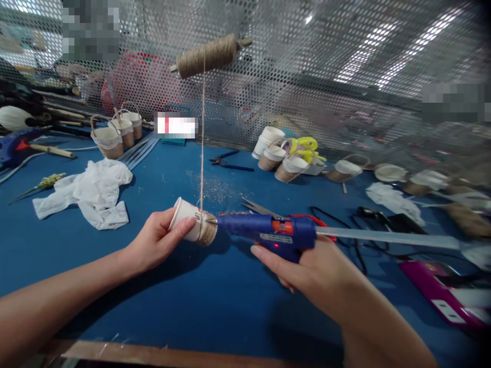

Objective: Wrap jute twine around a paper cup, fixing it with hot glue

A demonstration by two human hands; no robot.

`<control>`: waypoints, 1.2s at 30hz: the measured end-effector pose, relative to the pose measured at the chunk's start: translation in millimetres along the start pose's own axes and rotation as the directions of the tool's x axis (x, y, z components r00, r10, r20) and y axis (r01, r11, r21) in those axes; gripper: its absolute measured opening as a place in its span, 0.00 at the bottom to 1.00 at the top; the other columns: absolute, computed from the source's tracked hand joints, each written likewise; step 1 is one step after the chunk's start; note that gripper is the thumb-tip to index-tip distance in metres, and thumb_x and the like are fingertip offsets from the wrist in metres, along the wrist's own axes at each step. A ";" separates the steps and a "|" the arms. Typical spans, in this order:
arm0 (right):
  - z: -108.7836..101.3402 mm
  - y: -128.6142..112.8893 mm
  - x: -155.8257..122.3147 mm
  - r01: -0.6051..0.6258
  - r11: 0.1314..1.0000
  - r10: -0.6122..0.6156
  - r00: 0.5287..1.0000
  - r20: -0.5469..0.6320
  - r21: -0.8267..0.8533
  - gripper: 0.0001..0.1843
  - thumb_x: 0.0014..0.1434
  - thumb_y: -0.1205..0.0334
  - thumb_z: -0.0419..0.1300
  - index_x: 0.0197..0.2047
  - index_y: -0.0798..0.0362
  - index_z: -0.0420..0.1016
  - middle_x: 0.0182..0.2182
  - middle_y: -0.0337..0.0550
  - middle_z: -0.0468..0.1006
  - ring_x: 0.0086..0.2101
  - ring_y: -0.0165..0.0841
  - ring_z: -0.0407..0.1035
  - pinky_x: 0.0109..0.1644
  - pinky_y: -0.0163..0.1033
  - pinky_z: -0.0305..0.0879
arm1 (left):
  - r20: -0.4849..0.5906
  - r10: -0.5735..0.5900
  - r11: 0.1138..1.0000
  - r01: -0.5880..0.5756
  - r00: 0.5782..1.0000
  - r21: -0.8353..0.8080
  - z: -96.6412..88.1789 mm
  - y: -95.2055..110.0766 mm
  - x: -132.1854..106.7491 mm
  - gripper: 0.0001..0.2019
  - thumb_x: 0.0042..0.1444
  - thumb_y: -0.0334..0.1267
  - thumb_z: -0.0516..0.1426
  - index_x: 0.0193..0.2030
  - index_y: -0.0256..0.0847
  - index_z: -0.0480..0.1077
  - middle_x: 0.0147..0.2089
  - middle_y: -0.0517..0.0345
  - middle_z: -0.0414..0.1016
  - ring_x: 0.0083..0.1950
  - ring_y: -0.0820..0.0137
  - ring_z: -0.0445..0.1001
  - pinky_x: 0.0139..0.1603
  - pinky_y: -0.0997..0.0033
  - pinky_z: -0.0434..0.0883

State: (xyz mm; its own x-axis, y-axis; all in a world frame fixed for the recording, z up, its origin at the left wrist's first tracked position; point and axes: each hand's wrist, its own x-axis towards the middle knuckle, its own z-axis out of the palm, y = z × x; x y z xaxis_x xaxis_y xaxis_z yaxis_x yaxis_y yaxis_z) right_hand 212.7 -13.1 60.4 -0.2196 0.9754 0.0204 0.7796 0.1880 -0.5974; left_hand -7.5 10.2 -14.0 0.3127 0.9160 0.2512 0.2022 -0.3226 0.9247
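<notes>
My left hand (pixel 155 243) grips a white paper cup (pixel 187 221) lying on its side, with jute twine wound round its base end. A strand of twine (pixel 202 143) runs straight up from the cup to a twine spool (pixel 209 55) hung on the mesh screen. My right hand (pixel 307 271) is closed round a blue hot glue gun (pixel 268 231). The gun's nozzle touches the wrapped end of the cup. A clear glue stick (pixel 383 238) sticks out of the gun's back to the right.
A blue table (pixel 215 306) carries crumpled white plastic (pixel 92 191), scissors (pixel 261 208), pliers (pixel 228 162), finished twine-wrapped cups (pixel 115 134), more cups (pixel 280 158) at the back, black cables (pixel 356 217) and a pink box (pixel 441 291). A second glue gun (pixel 17 145) lies far left.
</notes>
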 end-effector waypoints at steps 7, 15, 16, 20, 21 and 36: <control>-0.7 4.8 1.8 -0.108 0.992 0.101 0.990 0.102 0.066 0.25 0.50 0.50 0.56 0.08 0.49 0.57 0.07 0.34 0.61 0.12 0.26 0.58 0.18 0.32 0.60 | 0.041 0.145 0.979 -0.149 0.989 0.136 -1.2 2.5 -2.1 0.12 0.59 0.36 0.48 0.34 0.33 0.70 0.31 0.54 0.74 0.32 0.71 0.69 0.34 0.75 0.67; -4.2 20.4 21.3 -0.135 0.971 0.109 0.985 0.135 0.198 0.21 0.53 0.48 0.55 0.16 0.52 0.65 0.12 0.35 0.67 0.18 0.28 0.64 0.27 0.34 0.63 | 0.036 0.216 0.966 -0.218 0.976 0.139 -2.0 4.2 -1.2 0.11 0.58 0.34 0.48 0.32 0.34 0.70 0.34 0.53 0.74 0.32 0.73 0.70 0.32 0.77 0.67; -4.8 26.5 27.7 -0.146 0.963 0.129 0.988 0.085 0.228 0.18 0.53 0.48 0.55 0.21 0.53 0.69 0.14 0.35 0.68 0.19 0.28 0.65 0.28 0.34 0.63 | 0.028 0.200 0.971 -0.202 0.979 0.129 -1.9 4.0 -0.8 0.11 0.58 0.34 0.48 0.33 0.34 0.70 0.35 0.53 0.74 0.32 0.73 0.70 0.32 0.76 0.67; -6.9 56.8 61.5 -0.296 0.942 0.320 0.934 -0.157 0.157 0.18 0.54 0.48 0.54 0.29 0.56 0.69 0.22 0.40 0.71 0.23 0.29 0.66 0.26 0.34 0.62 | -0.006 0.106 0.992 -0.106 0.994 0.073 -1.3 1.2 -0.2 0.13 0.58 0.38 0.48 0.37 0.32 0.71 0.33 0.53 0.75 0.32 0.71 0.71 0.33 0.75 0.68; -7.2 63.9 70.4 -0.339 0.931 0.359 0.915 -0.184 0.133 0.18 0.55 0.49 0.53 0.29 0.57 0.69 0.23 0.41 0.71 0.23 0.29 0.65 0.26 0.35 0.62 | -0.010 0.089 0.994 -0.088 0.996 0.058 -1.2 0.2 -0.2 0.14 0.58 0.39 0.48 0.39 0.32 0.71 0.34 0.52 0.76 0.33 0.70 0.71 0.34 0.74 0.68; 5.5 68.9 117.3 -0.365 0.931 0.364 0.913 -0.186 0.030 0.15 0.59 0.58 0.53 0.48 0.54 0.66 0.48 0.47 0.68 0.43 0.36 0.66 0.45 0.47 0.64 | -0.017 0.035 0.999 -0.036 0.999 -0.020 2.7 -4.8 1.3 0.17 0.58 0.42 0.48 0.40 0.31 0.71 0.35 0.51 0.76 0.35 0.68 0.72 0.37 0.72 0.68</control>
State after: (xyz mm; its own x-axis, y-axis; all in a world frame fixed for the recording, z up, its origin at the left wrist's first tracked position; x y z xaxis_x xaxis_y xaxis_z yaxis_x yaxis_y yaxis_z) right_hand 237.4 113.6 17.3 0.1923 0.9801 -0.0499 0.7879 -0.1845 -0.5876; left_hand -5.5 12.3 -18.9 0.3041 0.9079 0.2886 0.1727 -0.3505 0.9205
